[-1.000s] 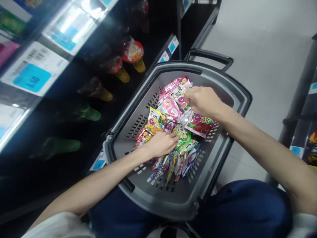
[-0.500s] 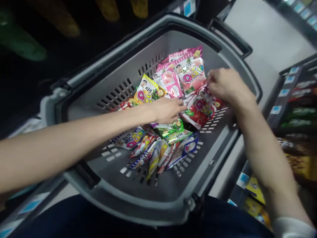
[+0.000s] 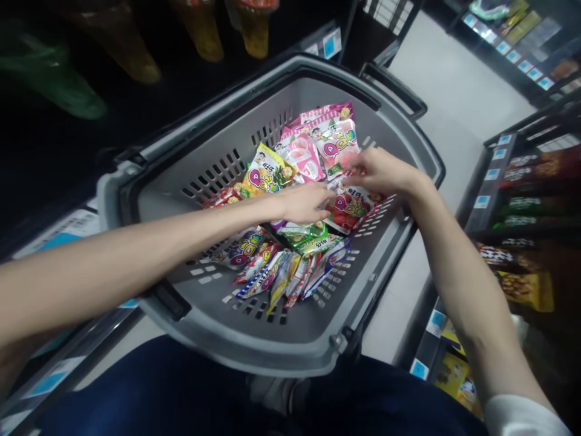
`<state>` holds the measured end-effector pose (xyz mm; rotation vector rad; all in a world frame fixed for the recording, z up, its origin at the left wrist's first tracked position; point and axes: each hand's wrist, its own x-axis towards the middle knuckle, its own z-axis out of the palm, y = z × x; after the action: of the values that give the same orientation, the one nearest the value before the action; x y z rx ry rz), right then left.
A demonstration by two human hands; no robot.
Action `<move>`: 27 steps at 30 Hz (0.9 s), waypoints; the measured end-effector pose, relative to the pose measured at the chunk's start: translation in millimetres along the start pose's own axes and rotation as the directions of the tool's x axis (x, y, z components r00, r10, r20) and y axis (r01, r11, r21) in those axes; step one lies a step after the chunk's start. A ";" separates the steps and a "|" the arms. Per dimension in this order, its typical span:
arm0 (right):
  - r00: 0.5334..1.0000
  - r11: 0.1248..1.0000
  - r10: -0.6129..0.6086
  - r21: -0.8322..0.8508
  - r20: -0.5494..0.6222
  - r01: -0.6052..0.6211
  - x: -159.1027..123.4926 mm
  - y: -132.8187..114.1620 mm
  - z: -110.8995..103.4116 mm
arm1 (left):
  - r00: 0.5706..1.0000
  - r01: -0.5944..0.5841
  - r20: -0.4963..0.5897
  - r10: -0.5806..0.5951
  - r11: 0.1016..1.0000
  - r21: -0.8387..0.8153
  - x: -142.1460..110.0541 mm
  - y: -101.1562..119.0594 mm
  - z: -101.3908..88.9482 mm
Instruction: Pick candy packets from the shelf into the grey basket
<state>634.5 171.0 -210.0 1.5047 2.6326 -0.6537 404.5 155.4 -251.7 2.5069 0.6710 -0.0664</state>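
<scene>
Reaching into the basket (image 3: pixel 281 348) with left hand (image 3: pixel 303 203) loosely spread and right hand (image 3: pixel 382 169) curled — no telling if gripping — over the red candy bag (image 3: pixel 348 209), lying between both.

room in near end of basket (image 3: pixel 272 357); packets (image 3: pixel 311 239) crowd middle, left forearm (image 3: pixel 145 260) bars left

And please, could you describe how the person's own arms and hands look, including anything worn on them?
The left hand and right hand are both bare, without gloves, and both forearms are uncovered. No watch or bracelet shows on either wrist. A plain, whitish sleeve covers the upper part of the right arm; no left sleeve is in view.
</scene>
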 end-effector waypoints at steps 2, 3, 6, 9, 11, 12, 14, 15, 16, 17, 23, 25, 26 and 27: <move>0.991 0.999 -0.024 0.020 -0.135 0.026 -0.3 -6.0 -2.7 | 0.991 0.079 -0.100 -0.091 0.990 -0.117 0.4 0.7 -6.0; 0.980 0.999 -0.022 0.034 -0.198 0.030 -0.4 -8.2 -3.6 | 0.979 0.119 -0.141 -0.145 0.976 -0.181 0.4 1.0 -9.7; 0.927 0.998 0.027 0.064 -0.374 -0.003 -0.6 -12.3 -5.0 | 0.952 0.166 -0.193 -0.237 0.931 -0.326 -0.4 0.7 -21.3; 0.857 0.996 0.092 0.062 -0.508 -0.070 -1.1 -15.1 -5.0 | 0.948 0.177 -0.178 -0.264 0.901 -0.397 -1.8 0.6 -27.5; 0.832 0.994 0.108 0.046 -0.544 -0.100 -1.7 -17.2 -4.7 | 0.948 0.190 -0.153 -0.278 0.884 -0.427 -2.1 2.2 -25.2; 0.829 0.994 0.108 0.034 -0.549 -0.108 -2.0 -18.4 -4.6 | 0.950 0.191 -0.138 -0.279 0.873 -0.448 -2.1 3.5 -22.1; 0.838 0.994 0.098 0.004 -0.537 -0.113 -2.6 -21.0 -4.1 | 0.963 0.174 -0.086 -0.255 0.834 -0.524 -1.5 6.6 -13.4; 0.846 0.994 0.090 -0.012 -0.526 -0.113 -2.8 -22.2 -3.9 | 0.970 0.166 -0.051 -0.237 0.802 -0.573 -1.1 8.3 -8.9; 0.856 0.993 0.081 -0.029 -0.511 -0.111 -2.9 -23.3 -3.5 | 0.975 0.165 -0.015 -0.222 0.766 -0.622 -0.8 9.9 -5.1; 0.866 0.993 0.073 -0.045 -0.495 -0.109 -2.9 -24.3 -3.2 | 0.977 0.170 0.016 -0.213 0.728 -0.664 -0.5 11.3 -2.5; 0.870 0.991 0.086 -0.045 -0.485 -0.123 -2.6 -27.1 -2.8 | 0.975 0.198 0.062 -0.213 0.713 -0.673 -1.4 15.7 -10.3; 0.868 0.991 0.100 -0.026 -0.486 -0.129 -2.7 -27.2 -3.1 | 0.978 0.194 0.070 -0.195 0.748 -0.634 -2.1 16.1 -12.5; 0.870 0.991 0.104 -0.022 -0.482 -0.131 -2.7 -27.2 -3.1 | 0.980 0.189 0.073 -0.184 0.757 -0.626 -2.3 16.1 -12.3; 0.872 0.991 0.105 -0.023 -0.479 -0.132 -2.7 -27.1 -3.0 | 0.982 0.182 0.074 -0.174 0.762 -0.622 -2.4 16.2 -11.3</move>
<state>613.9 158.0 -197.4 2.0123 2.8180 -0.2109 409.1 148.3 -233.7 1.7899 0.7742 0.0670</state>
